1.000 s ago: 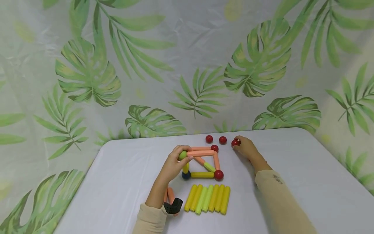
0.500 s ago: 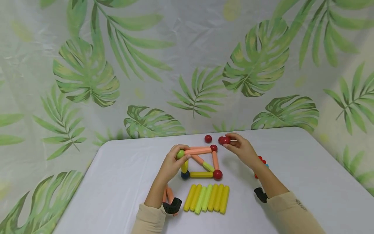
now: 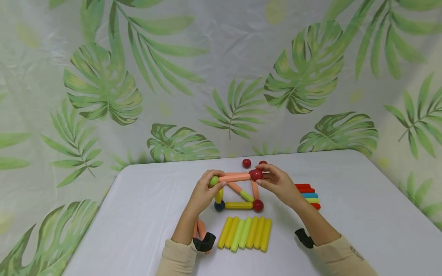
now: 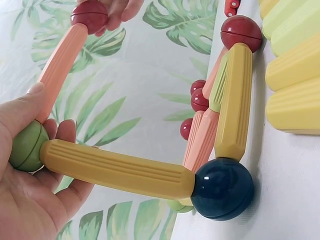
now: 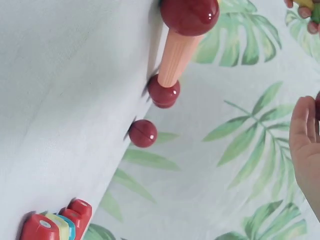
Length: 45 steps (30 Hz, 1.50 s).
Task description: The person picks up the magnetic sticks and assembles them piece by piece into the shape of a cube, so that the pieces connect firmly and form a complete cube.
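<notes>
In the head view my left hand (image 3: 203, 195) grips a green ball (image 4: 27, 146) at the top corner of a stick-and-ball frame. From that ball a yellow stick (image 4: 120, 167) runs down to a dark blue ball (image 4: 223, 189) on the table. A salmon stick (image 3: 235, 177) reaches right from the green ball, above the base. At its far end my right hand (image 3: 281, 188) pinches a red ball (image 3: 256, 175), which meets the stick tip. The base has another yellow stick (image 3: 239, 206), a front red ball (image 3: 258, 205) and a salmon-and-lime diagonal.
Several yellow and lime sticks (image 3: 244, 234) lie in a row nearer the body. Two loose red balls (image 3: 246, 163) sit at the table's back edge. Red, blue and lime sticks (image 3: 308, 195) lie by the right forearm, and salmon sticks (image 3: 202, 229) beside the left wrist.
My right hand has picked a red ball from the back of the table and brought it left to the end of the raised salmon stick. The left hand stays on the green ball.
</notes>
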{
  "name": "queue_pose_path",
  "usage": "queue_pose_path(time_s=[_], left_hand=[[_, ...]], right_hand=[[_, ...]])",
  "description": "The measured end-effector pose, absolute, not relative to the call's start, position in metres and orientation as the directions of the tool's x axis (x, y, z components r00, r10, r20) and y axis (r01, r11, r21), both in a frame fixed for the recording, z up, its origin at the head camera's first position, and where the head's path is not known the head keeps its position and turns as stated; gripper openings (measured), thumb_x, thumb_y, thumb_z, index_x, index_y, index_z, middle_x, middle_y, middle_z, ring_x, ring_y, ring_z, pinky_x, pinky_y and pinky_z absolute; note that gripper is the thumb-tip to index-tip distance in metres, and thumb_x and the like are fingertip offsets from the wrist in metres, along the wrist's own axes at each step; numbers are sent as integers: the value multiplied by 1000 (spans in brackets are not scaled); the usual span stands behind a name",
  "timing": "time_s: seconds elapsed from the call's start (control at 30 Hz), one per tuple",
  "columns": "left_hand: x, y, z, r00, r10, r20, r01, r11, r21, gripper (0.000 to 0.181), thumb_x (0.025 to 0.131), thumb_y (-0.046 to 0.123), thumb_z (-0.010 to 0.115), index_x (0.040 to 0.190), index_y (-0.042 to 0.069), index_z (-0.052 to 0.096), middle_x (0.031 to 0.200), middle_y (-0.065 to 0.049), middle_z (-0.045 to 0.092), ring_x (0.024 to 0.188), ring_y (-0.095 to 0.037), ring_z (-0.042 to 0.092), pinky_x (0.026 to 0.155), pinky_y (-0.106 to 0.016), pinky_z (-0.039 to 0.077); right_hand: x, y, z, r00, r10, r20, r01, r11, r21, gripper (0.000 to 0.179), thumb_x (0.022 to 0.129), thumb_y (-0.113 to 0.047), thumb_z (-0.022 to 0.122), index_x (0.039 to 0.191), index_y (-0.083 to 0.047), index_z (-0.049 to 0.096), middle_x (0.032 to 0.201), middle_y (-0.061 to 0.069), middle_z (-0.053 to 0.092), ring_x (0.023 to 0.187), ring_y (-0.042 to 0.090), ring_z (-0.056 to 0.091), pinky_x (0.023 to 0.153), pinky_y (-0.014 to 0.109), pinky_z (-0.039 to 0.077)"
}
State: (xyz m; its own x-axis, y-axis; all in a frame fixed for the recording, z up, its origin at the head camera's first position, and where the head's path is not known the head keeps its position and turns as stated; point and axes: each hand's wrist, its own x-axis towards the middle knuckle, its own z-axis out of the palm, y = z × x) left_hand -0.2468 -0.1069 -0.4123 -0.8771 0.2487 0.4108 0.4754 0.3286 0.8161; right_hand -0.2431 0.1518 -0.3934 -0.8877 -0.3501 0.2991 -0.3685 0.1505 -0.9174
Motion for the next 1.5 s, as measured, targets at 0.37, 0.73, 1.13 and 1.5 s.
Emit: queue_pose_path(time_s=[0.37,0.73,1.13,1.5], left_hand=[[-248,-107,-413,-870,253,423,487,317,814,27,86,27,60,109,12,58,103,-1,51,76,-15,48,60,-25,44],[-249,-107,-414,-874,250,417,481,319,816,26,86,26,60,108,14,58,103,0,51,78,-15,49,63,-25,45],[-247,-108,-412,-877,247,412,474,310,824,26,86,25,60,109,13,58,105,-1,51,82,-15,50,66,-25,47],[-249,-107,-413,-873,252,418,480,293,827,26,86,24,60,109,11,58,104,0,51,79,-16,49,64,-26,45]], right_hand=[[-210,170,-419,-950,-294,104,-223,406,-886,47,82,-25,67,121,-8,45,110,12,49,92,24,54,73,27,50],[-188,160,-440,-876,-379,-298,-85,729,-679,48,79,-31,68,116,-7,48,58,3,50,38,16,43,40,22,40],[-183,150,-443,-892,-320,-321,-73,800,-595,35,77,-24,69,101,-8,49,58,4,49,37,14,43,38,19,37],[-201,156,-424,-962,-270,-42,-164,694,-701,33,77,-9,69,106,-8,53,79,-1,53,68,14,52,58,24,49]])
